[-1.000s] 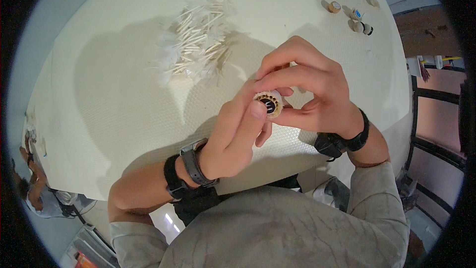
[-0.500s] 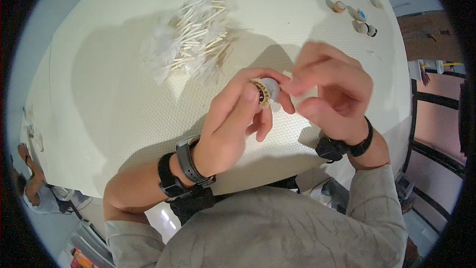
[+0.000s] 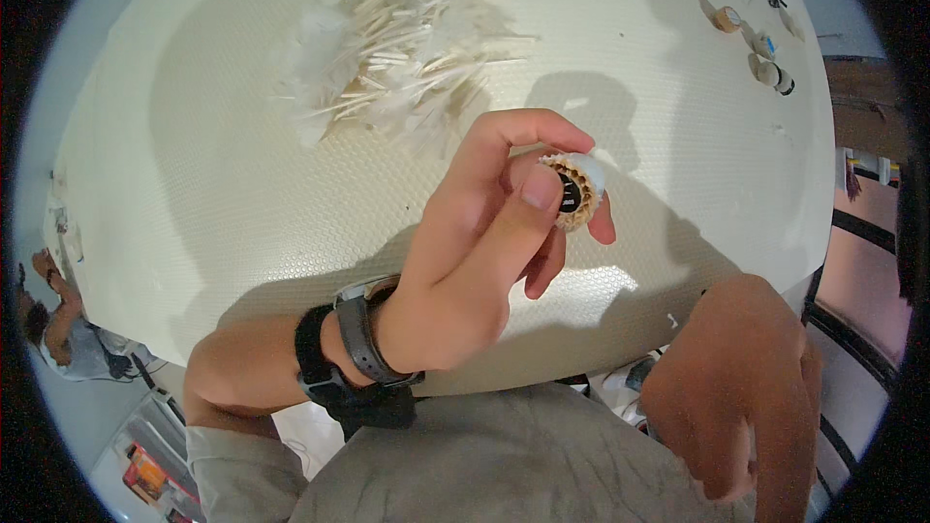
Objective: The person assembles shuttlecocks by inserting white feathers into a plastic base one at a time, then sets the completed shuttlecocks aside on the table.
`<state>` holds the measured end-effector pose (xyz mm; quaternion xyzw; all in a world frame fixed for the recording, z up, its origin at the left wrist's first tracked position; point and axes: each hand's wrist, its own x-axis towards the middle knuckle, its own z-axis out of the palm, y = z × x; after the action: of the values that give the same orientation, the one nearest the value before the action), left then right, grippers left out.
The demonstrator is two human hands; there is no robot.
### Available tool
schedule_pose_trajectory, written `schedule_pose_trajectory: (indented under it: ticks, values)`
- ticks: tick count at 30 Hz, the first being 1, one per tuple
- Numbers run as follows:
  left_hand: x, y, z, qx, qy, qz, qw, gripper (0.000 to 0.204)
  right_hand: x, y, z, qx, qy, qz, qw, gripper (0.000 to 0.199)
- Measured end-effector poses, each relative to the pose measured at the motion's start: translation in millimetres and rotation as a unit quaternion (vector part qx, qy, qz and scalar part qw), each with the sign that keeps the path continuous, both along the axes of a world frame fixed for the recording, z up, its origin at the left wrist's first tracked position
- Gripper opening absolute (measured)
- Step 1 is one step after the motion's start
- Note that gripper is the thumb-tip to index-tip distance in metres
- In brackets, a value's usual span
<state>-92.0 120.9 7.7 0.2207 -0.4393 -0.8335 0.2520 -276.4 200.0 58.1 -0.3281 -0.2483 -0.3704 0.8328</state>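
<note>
My left hand (image 3: 475,242) is closed on a shuttlecock cork (image 3: 585,208), held above the near part of the table. Its thumb presses on a round black label at the cork's centre, and the fingers curl behind. A tan ring of small holes surrounds the label, with a white rounded side beyond. My right hand (image 3: 731,378) hangs low at the table's near right edge, its back upward and its fingers bent downward. The right fingertips are mostly hidden, so whether they grip anything is unclear. Beyond my left hand lies a heap of white feathers (image 3: 407,58) with pale quills.
A pale textured table (image 3: 223,184) fills most of the view. At its far right stand a small tan roll (image 3: 727,19), a small blue-and-white piece (image 3: 765,46) and a white piece with a black end (image 3: 775,76). Another person's arm (image 3: 60,300) shows at the far left.
My right hand has pulled away from the cork and dropped to the lower right. My left hand still holds the cork, now turned with its label side more visible.
</note>
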Motion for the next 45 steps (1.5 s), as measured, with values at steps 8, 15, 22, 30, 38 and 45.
schedule_pose_trajectory:
  ticks: [8, 15, 22, 30, 38, 45]
  values:
    - [-7, 10, -14, -0.133, 0.037, 0.019, 0.99, 0.023, 3, -10, 1, 0.025, 0.007, 0.006, 1.0, 0.04]
    - [-2, 22, -8, -0.538, -0.037, -0.178, 0.823, 0.02, -3, 1, 2, 0.053, 0.023, -0.004, 0.998, 0.04]
    - [4, 32, -8, -0.68, 0.003, -0.178, 0.712, 0.018, 2, -14, 3, 0.04, 0.029, 0.037, 0.998, 0.037]
    - [10, 44, -15, -0.679, 0.069, -0.242, 0.69, 0.018, 2, -2, 0, 0.074, 0.039, -0.023, 0.996, 0.034]
    - [12, 36, -2, -0.721, 0.035, -0.35, 0.597, 0.021, -21, -2, 8, 0.079, 0.239, -0.157, 0.955, 0.03]
    - [22, 35, -11, -0.685, 0.025, -0.359, 0.634, 0.022, -19, 7, -7, 0.054, 0.23, -0.179, 0.955, 0.021]
